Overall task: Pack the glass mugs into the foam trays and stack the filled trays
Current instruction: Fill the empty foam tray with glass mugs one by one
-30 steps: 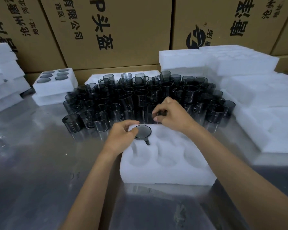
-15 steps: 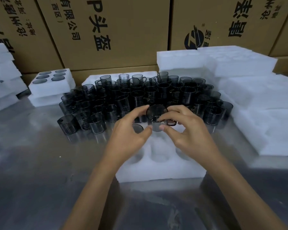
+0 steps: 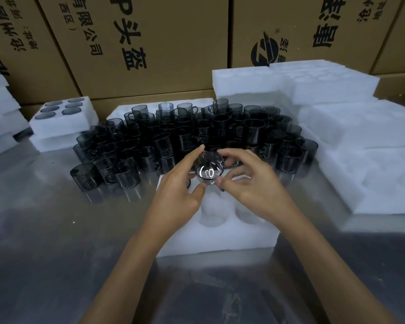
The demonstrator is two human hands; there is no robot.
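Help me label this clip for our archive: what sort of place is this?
Probably a packing area in a warehouse or factory. Printed cardboard boxes are stacked along the back, dozens of identical glass mugs crowd a metal table, and white foam trays lie around them. Both hands hold one mug above a tray.

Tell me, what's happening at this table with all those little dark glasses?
A person is packing smoky glass mugs into foam. Both hands, left hand and right hand, hold one mug above the foam tray in front of them. A crowd of loose mugs waits behind, and a filled tray sits at far left.
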